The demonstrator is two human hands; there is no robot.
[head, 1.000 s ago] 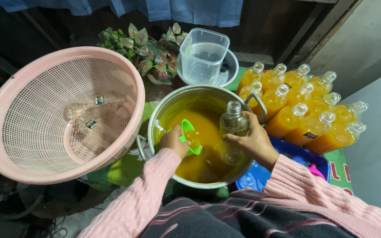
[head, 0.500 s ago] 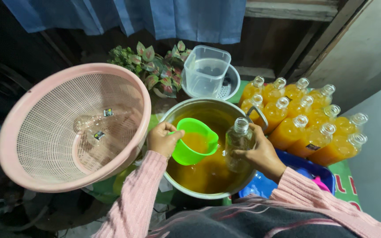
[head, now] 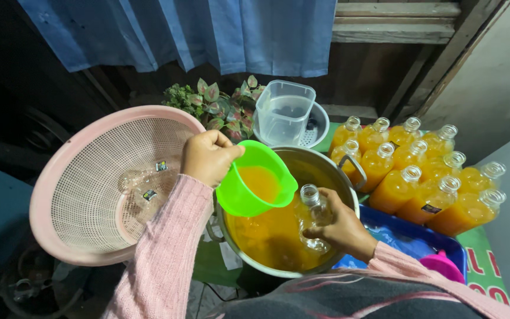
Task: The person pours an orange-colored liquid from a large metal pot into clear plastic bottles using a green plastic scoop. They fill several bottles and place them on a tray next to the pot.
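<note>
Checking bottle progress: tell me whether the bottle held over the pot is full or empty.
Empty: the clear bottle in the right hand shows no orange liquid inside.

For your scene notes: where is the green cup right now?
In the head view, the green cup sits centre frame, held in the left hand above the metal pot, tilted toward the empty bottle in the right hand.

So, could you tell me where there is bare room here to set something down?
The pink basket has open mesh around the few clear bottles lying in it. The blue tray shows a bare strip between the pot and the pink funnel. The filled orange bottles stand packed together, and both hands work over the pot.
</note>
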